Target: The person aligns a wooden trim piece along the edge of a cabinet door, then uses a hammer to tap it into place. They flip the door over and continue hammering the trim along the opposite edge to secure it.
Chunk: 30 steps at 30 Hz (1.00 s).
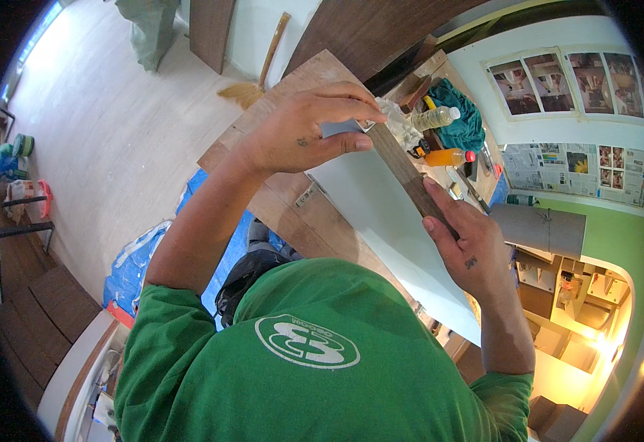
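A long white panel [381, 195] lies slantwise over a wooden bench [292, 202] in front of me. Along its far right side runs a dark brown wood-grain strip [403, 163]. My left hand [311, 129] curls round the upper end of the strip, thumb on the near side and fingertips at the far side; a gap shows deeper in the grip. Lower down, my right hand [465, 236] clasps the same strip, its thumb on the near face and its fingers lying over the edge. The part beneath the right palm is hidden.
Beyond the strip are a clear bottle [434, 118], an orange drink bottle [447, 158] and a dark green cloth [460, 121]. A broom [272, 55] leans at the back. Blue sheeting [139, 258] covers floor at left. A grey panel [539, 228] stands at right.
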Available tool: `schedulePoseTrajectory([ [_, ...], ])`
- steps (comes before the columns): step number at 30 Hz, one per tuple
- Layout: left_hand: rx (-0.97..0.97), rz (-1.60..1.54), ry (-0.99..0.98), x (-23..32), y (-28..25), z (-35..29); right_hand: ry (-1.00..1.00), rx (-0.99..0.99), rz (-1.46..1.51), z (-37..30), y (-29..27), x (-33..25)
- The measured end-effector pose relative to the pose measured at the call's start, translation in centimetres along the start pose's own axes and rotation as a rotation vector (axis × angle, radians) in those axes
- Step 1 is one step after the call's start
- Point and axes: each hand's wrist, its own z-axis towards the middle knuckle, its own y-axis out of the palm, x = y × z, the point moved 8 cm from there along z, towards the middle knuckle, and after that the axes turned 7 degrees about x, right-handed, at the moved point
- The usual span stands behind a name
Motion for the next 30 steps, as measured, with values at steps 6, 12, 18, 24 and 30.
schedulePoseTrajectory([
  [6,0.0,-0.024,-0.008,-0.2,0.02,0.02,-0.03,0.018,0.009,-0.04,0.13,0.18],
  [12,-0.001,-0.023,0.004,-0.42,0.07,0.02,0.004,0.012,0.013,0.02,0.34,0.37],
  [18,-0.018,-0.017,-0.01,-0.33,0.06,0.21,0.043,-0.003,0.006,-0.02,0.41,0.41],
  [24,-0.015,-0.021,-0.009,-0.35,0.04,0.27,0.025,0.029,0.014,-0.07,0.45,0.41],
  [30,-0.028,-0.009,-0.018,-0.29,-0.04,0.26,0.004,0.042,0.003,-0.2,0.58,0.41],
])
